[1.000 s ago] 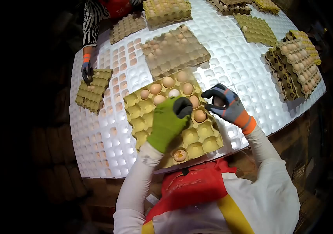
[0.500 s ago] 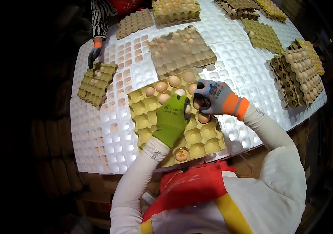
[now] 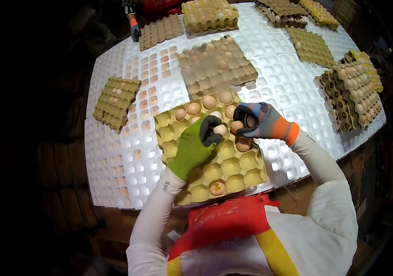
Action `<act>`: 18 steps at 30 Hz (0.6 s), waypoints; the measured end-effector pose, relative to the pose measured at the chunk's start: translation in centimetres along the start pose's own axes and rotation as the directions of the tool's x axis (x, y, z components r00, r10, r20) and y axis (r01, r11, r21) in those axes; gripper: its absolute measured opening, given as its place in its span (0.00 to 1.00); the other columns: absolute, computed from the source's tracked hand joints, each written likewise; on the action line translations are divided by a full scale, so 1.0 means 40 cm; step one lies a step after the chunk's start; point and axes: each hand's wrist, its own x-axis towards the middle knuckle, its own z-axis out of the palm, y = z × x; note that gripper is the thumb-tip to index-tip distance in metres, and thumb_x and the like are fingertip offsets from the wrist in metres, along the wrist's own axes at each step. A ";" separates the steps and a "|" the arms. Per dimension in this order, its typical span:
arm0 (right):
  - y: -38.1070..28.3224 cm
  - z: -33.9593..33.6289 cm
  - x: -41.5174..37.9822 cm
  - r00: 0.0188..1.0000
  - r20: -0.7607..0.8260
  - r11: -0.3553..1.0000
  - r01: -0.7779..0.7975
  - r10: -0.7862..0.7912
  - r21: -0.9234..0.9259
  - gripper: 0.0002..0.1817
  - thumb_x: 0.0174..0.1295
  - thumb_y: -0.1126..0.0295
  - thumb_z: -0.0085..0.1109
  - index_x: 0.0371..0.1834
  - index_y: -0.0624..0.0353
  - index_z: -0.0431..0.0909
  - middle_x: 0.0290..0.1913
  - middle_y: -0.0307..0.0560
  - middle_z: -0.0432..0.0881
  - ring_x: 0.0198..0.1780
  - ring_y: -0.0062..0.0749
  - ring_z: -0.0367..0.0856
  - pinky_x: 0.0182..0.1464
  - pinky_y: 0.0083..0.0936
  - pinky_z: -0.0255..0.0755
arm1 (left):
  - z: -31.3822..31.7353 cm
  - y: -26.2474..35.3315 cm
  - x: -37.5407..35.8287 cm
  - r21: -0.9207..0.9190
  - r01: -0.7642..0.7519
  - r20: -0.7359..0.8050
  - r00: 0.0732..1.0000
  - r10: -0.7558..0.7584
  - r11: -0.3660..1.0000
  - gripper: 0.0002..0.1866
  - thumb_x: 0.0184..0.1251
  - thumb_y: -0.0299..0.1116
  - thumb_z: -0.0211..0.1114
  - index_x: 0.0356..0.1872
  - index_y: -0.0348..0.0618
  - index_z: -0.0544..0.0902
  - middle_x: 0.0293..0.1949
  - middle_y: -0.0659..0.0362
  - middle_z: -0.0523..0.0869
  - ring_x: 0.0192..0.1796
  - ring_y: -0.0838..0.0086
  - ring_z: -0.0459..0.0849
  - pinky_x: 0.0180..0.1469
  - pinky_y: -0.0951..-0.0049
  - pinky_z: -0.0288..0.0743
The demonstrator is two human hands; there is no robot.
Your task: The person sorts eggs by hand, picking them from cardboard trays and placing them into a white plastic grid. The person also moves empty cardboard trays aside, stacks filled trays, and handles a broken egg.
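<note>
In front of me lies a yellow pulp egg tray with several eggs in its far rows. My left hand, in a green glove with dark fingertips, curls its thumb and fingers around a pale egg over the middle of the tray. My right hand, gloved in grey-blue and orange, is closed around a shadowed egg at the tray's right side, partly hidden by the fingers. Just left of those fingertips sits a brown egg. A broken egg with yolk showing rests in the near row.
A brown tray with some eggs lies beyond mine, a smaller-looking tray to the left. Stacked egg trays stand at right, more at the back. A co-worker's gloved hand is at the far left edge of the white dimpled table surface.
My left hand has turned and drawn back slightly left, exposing the pale egg. My right hand has shifted a little right. The co-worker's hand has withdrawn from the left tray toward the back.
</note>
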 end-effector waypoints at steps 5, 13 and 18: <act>-0.023 0.002 -0.003 0.988 0.109 0.455 -0.146 0.108 0.878 0.27 0.59 0.62 0.70 0.62 0.56 0.77 0.56 0.40 0.84 0.52 0.22 0.82 0.51 0.22 0.78 | -0.087 0.037 -0.066 -0.692 0.190 0.110 0.981 -0.159 0.696 0.28 0.78 0.38 0.61 0.73 0.39 0.68 0.64 0.56 0.80 0.62 0.69 0.83 0.55 0.70 0.82; -0.152 0.112 0.083 0.997 -0.070 0.533 0.073 -0.026 0.843 0.22 0.61 0.70 0.71 0.58 0.57 0.80 0.52 0.39 0.85 0.45 0.18 0.80 0.44 0.18 0.76 | -0.089 -0.058 -0.110 -0.673 0.142 0.153 0.987 -0.052 0.725 0.25 0.82 0.37 0.54 0.74 0.39 0.67 0.65 0.58 0.78 0.59 0.74 0.80 0.59 0.73 0.76; -0.236 0.064 0.079 0.955 -0.149 0.698 -0.075 0.255 0.713 0.16 0.64 0.73 0.61 0.56 0.61 0.81 0.51 0.41 0.84 0.39 0.21 0.81 0.40 0.22 0.76 | -0.278 -0.102 -0.096 -0.906 0.108 -0.052 0.932 -0.360 0.410 0.18 0.77 0.29 0.60 0.64 0.45 0.78 0.50 0.66 0.83 0.39 0.85 0.77 0.36 0.86 0.70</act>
